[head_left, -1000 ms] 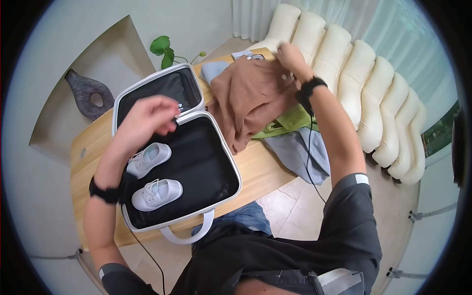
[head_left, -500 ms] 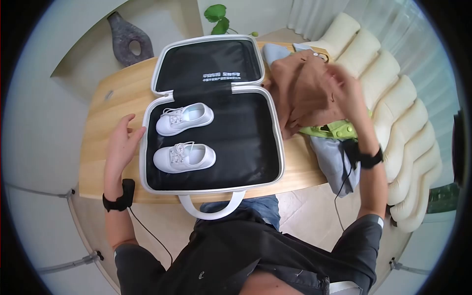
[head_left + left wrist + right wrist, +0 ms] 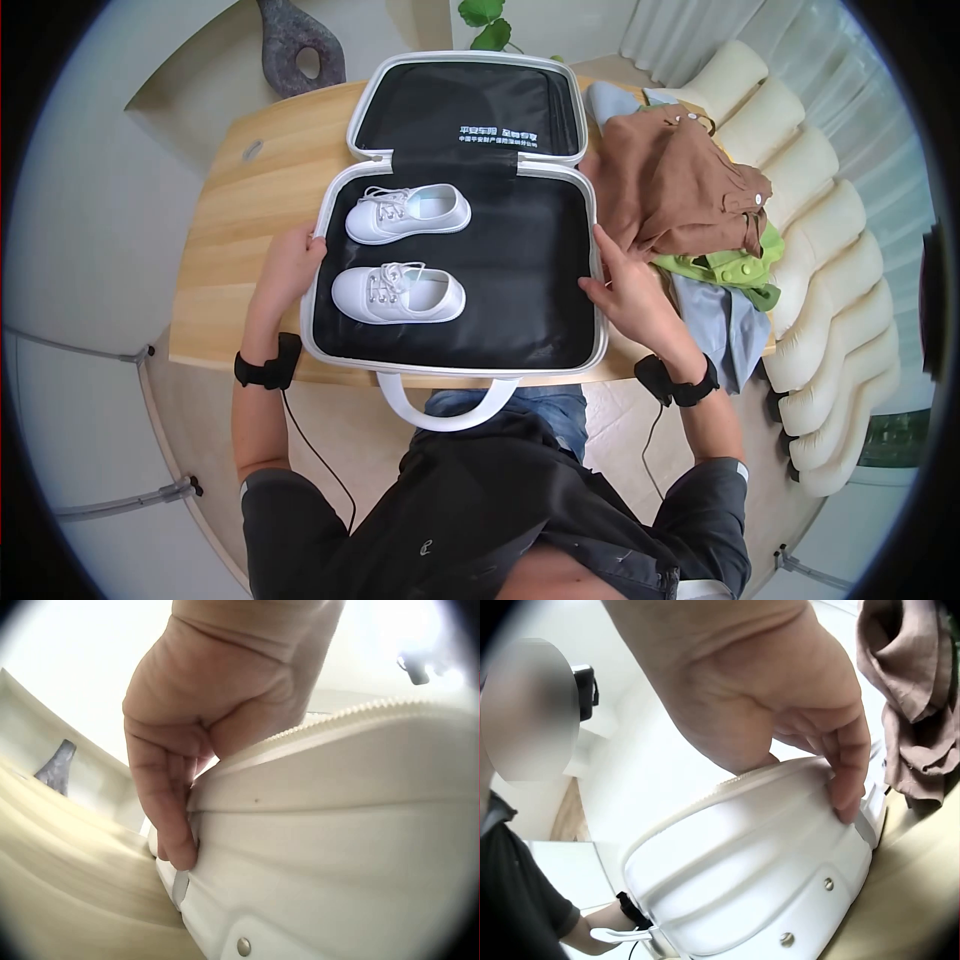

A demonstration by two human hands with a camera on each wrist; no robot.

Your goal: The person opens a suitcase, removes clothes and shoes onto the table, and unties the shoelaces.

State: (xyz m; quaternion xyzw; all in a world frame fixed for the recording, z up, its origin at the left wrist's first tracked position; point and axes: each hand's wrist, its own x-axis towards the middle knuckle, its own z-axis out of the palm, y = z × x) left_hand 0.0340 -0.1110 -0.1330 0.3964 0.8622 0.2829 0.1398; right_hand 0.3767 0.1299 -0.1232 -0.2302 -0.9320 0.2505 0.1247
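Wooden table [image 3: 225, 220] bears an open suitcase [image 3: 530, 265]; left hand [image 3: 290, 264] and right hand [image 3: 636, 296] grip its opposite sides, fingers curled

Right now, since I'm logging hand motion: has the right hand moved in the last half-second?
Yes: against the cream sofa, the right hand has moved left, away from it, and now grips the white suitcase by its right rim.

Suitcase shell [image 3: 731, 844]: glossy plastic; tabletop [image 3: 245, 215]: smooth wood; garments [image 3: 675, 180]: matt cloth.
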